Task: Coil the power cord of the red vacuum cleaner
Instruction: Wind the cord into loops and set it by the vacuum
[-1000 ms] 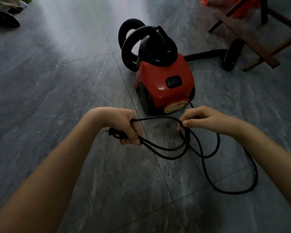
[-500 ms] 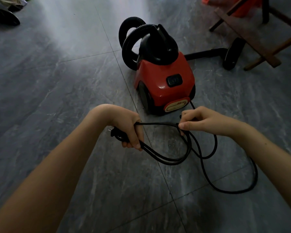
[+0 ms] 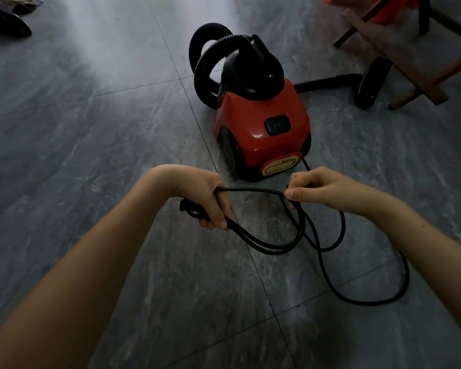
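Note:
The red vacuum cleaner (image 3: 261, 129) stands on the grey tiled floor ahead of me, its black ribbed hose (image 3: 208, 59) looped over the top. Its black power cord (image 3: 277, 249) runs from the rear of the body. My left hand (image 3: 205, 198) is closed around a few gathered loops, with the plug (image 3: 188, 207) sticking out on its left side. My right hand (image 3: 320, 189) pinches the cord at the loops' far end, just in front of the vacuum. A long slack length (image 3: 399, 288) lies curved on the floor to the right.
The vacuum's black wand and floor nozzle (image 3: 370, 83) lie behind it to the right, next to wooden furniture legs (image 3: 410, 62). Something orange (image 3: 389, 9) sits at the top right. Dark clothing (image 3: 6, 25) lies on the floor at the far left.
Both hands hold the cord throughout. The top strand between them has pulled straighter and the hanging loops have tightened a little. The slack on the floor has barely shifted.

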The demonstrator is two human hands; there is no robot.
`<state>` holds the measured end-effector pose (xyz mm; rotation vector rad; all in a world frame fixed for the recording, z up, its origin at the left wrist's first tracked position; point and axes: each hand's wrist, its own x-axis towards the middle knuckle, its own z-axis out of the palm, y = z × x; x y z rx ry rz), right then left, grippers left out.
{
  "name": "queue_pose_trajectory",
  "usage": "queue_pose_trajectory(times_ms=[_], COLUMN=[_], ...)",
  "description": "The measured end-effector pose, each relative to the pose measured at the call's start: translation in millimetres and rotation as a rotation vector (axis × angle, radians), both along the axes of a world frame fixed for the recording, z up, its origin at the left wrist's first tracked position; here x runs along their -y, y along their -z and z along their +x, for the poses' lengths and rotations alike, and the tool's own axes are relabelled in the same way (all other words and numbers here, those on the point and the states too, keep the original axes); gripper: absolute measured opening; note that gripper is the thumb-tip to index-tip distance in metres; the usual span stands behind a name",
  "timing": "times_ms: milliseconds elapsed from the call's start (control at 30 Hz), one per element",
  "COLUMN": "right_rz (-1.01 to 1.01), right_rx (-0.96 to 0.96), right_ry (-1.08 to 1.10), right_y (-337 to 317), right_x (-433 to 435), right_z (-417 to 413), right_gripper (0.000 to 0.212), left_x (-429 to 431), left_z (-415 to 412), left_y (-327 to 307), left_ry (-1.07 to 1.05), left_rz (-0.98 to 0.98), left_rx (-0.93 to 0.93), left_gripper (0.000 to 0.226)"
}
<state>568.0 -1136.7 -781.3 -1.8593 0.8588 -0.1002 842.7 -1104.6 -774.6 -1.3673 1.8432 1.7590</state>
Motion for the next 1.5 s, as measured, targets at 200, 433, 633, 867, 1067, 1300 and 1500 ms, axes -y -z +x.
queue_pose_trajectory(times_ms=[200, 433, 633, 867, 1067, 1300, 1500], right_rz=[-0.084, -0.134, -0.239, -0.13, 0.258, 0.311, -0.043], right_rx=[0.073, 0.194, 0.247, 0.213, 0.284, 0.309, 0.102], right_ry=[0.088, 0.103, 0.229, 0.534, 0.601, 0.521, 0.267], right_y=[1, -5, -1, 6, -5, -13, -16], right_x=[1, 1, -1, -2, -8, -14, -14], right_z=[-1, -1, -1, 1, 5, 16, 9], right_gripper=[0.031, 0.014, 0.027, 0.024, 0.026, 0.013, 0.031], left_x=[-3, -6, -8, -8, -10, -11, -12], left_z=[7, 3, 4, 6, -1, -8, -3], left_y=[0, -2, 2, -1, 5, 9, 9], left_ry=[0.007, -0.016, -0.082, -0.127, -0.161, -0.197, -0.201], left_rz=[0.051, 0.036, -0.037, -0.132, -0.129, -0.122, -0.117], left_rx=[-0.013, -0.078, -0.174, -0.225, -0.191, -0.165, -0.167], left_gripper=[0.008, 0.011, 0.01, 0.009, 0.007, 0.005, 0.006])
